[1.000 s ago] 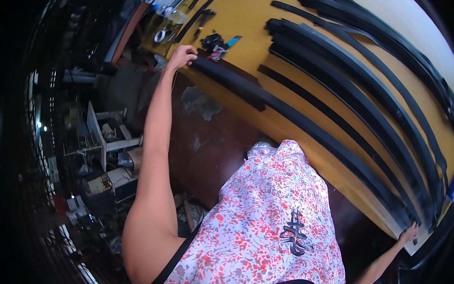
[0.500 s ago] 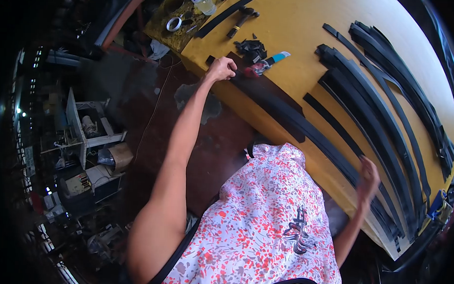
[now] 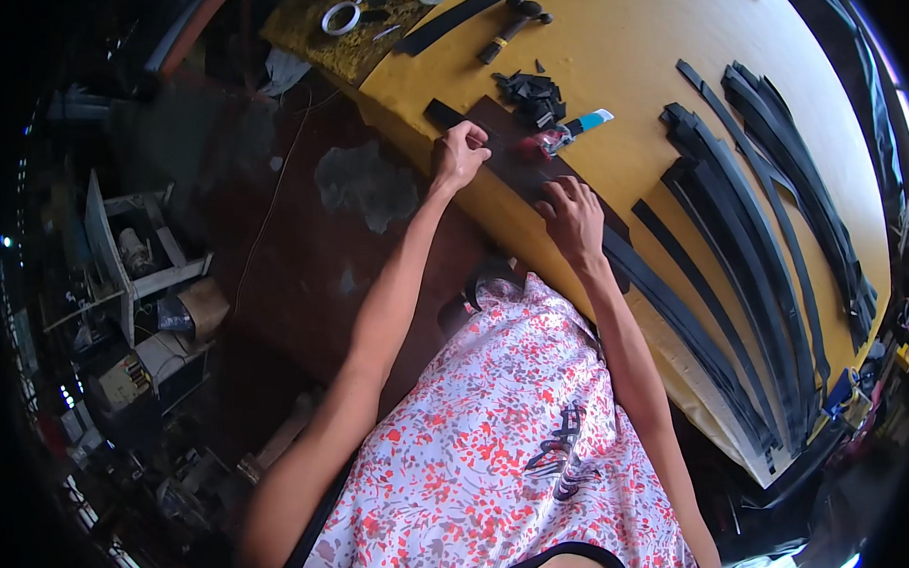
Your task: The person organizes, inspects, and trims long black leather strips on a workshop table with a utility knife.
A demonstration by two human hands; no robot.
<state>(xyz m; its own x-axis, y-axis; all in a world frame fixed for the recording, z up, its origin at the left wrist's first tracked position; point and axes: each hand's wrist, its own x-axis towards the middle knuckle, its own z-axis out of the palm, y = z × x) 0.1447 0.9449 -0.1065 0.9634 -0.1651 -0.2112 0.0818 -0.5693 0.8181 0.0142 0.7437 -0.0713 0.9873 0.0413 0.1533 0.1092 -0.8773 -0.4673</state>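
At nine o'clock the dim shelves of clutter [image 3: 125,272] are too blurred to make out. The left hand [image 3: 459,154] is closed in a fist on the wide, dark, flat rubber strip [image 3: 517,168] near its eleven-o'clock end; the curled fingers hide the grip. At its four o'clock the right hand [image 3: 574,218] lies open, fingers spread flat on the same strip. The strip follows the table's near edge toward four o'clock and is lost among the long black curved rubber strips [image 3: 768,205]. The yellow board table [image 3: 663,51] carries a white tape roll [image 3: 336,17], a hammer [image 3: 514,16], a heap of small black offcuts [image 3: 529,86] and a blue-handled knife [image 3: 580,126]. The dark reddish floor [image 3: 306,229] lies at eight o'clock.
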